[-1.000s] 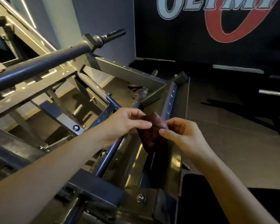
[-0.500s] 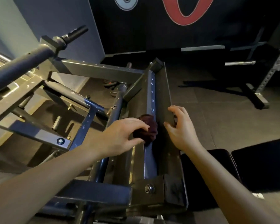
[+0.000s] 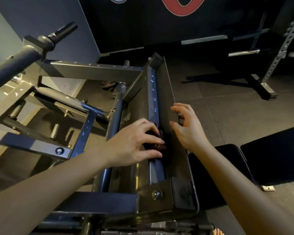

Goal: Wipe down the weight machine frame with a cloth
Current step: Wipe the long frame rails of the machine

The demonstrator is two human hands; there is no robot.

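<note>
The weight machine frame (image 3: 165,85) is grey steel, with a blue-grey perforated rail (image 3: 152,92) running away from me down its middle. A dark red cloth (image 3: 159,145) lies bunched on that rail. My left hand (image 3: 134,143) covers it, fingers curled over the cloth and thumb beside it, so only a small part of the cloth shows. My right hand (image 3: 188,128) is open with spread fingers at the right edge of the frame's side plate, beside the cloth and apart from it.
A dark bar with a threaded end (image 3: 61,33) juts across the upper left above grey cross members (image 3: 92,70). Black pads (image 3: 278,155) lie on the floor to the right. A perforated rack upright and its foot (image 3: 268,92) stand at the far right. Rubber floor tiles surround the machine.
Both hands held the cloth up a second ago. My left hand has brought it down onto the rail and slid it toward me. My right hand let go and moved to the plate's edge.
</note>
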